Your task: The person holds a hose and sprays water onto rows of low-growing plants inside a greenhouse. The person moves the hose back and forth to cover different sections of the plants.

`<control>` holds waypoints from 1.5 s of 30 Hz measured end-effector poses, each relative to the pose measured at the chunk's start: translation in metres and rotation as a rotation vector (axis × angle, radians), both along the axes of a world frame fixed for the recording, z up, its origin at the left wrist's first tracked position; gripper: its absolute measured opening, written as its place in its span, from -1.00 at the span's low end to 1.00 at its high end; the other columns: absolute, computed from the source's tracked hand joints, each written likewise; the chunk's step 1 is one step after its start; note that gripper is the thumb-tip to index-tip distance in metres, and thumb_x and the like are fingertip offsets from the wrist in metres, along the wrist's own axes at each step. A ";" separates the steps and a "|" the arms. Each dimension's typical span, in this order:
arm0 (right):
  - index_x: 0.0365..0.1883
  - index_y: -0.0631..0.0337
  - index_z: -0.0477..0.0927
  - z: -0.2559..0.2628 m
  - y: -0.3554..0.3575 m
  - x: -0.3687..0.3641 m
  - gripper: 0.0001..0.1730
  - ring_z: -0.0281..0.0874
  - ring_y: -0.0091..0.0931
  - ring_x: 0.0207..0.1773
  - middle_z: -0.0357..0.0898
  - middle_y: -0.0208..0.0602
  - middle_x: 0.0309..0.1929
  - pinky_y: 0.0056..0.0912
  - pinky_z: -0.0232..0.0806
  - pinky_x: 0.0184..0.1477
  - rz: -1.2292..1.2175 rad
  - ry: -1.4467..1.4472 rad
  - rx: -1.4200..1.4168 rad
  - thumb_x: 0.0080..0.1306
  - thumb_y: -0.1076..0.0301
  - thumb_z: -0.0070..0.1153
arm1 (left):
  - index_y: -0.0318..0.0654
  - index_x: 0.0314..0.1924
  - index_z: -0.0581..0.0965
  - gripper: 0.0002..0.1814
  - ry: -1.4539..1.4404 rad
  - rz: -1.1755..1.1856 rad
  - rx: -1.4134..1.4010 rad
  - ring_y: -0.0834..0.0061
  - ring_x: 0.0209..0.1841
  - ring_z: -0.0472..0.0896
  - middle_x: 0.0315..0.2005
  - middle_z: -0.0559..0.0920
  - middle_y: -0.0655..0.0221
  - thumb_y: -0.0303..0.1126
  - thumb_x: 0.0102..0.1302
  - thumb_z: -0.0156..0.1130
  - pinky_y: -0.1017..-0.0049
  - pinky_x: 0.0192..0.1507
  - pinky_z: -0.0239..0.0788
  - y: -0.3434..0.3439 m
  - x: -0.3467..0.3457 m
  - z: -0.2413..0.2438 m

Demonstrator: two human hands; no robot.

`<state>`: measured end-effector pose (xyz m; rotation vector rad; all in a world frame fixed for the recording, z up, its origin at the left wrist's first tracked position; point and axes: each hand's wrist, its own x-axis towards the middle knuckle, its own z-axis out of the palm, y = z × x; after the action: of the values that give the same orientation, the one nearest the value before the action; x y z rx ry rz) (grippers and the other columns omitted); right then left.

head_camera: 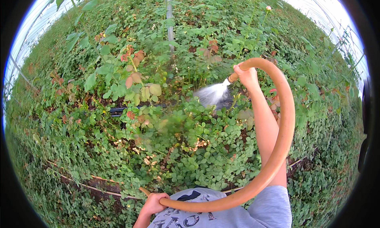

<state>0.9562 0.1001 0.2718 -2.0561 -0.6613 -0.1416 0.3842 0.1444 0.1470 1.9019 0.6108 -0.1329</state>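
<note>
My right hand (247, 75) grips an orange-brown hose (286, 121) close to its outlet, with the arm stretched forward over the plants. A white nozzle (226, 82) at the hose end throws a fan of water spray (211, 94) down and to the left onto the leaves. From there the hose loops out to the right and back across my front. At my waist my left hand (155, 202) is closed around the same hose, whose short further length shows beyond the fist. Leafy rose plants (190, 162) lie under and around both hands.
A grey metal post (169, 26) rises among the plants ahead. Black pipes (118, 110) run along the bed beneath the leaves. A thin pale line (104, 192) crosses low in front of me. Tall rose stems (86, 29) stand up at left, and a pink rosebud (268, 8) at right.
</note>
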 end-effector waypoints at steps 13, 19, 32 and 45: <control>-0.27 0.17 0.63 0.005 0.002 0.013 -0.65 0.62 -0.35 -0.19 0.66 -0.19 -0.32 -0.26 0.40 -0.06 -0.080 -0.083 -0.241 0.19 0.06 0.17 | -0.21 -0.37 0.62 -0.81 -0.037 0.016 0.004 0.27 -0.42 0.68 -0.54 0.66 0.25 -0.47 -0.08 0.38 0.43 -0.33 0.47 0.000 -0.007 -0.001; 0.03 0.17 0.53 0.033 -0.020 0.029 -0.47 0.47 -0.17 0.05 0.56 -0.02 -0.02 -0.17 0.30 0.13 -0.199 -0.242 -0.714 0.33 -0.06 -0.07 | -0.16 -0.35 0.63 -0.78 -0.049 0.045 -0.039 0.25 -0.43 0.67 -0.55 0.65 0.26 -0.42 -0.09 0.41 0.42 -0.35 0.47 0.002 -0.016 -0.007; -0.28 0.14 0.54 0.035 -0.013 -0.035 -0.70 0.49 -0.62 -0.47 0.55 -0.41 -0.42 -0.52 0.37 -0.54 0.023 0.290 -0.061 0.21 0.11 0.25 | -0.14 -0.35 0.60 -0.78 -0.143 -0.060 -0.007 0.19 -0.41 0.65 -0.54 0.65 0.29 -0.43 -0.10 0.35 0.38 -0.36 0.46 0.018 -0.007 -0.010; -0.25 0.13 0.54 0.058 -0.023 -0.049 -0.70 0.54 -0.59 -0.40 0.58 -0.41 -0.36 -0.52 0.42 -0.41 0.042 0.284 -0.088 0.24 0.10 0.22 | -0.16 -0.38 0.61 -0.76 -0.124 -0.142 0.082 0.27 -0.41 0.66 -0.51 0.66 0.31 -0.52 -0.16 0.34 0.42 -0.34 0.47 0.005 0.007 -0.011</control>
<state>0.9068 0.0775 0.3301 -2.0921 -0.5406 0.2037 0.3911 0.1493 0.1365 2.0161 0.4022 -0.0811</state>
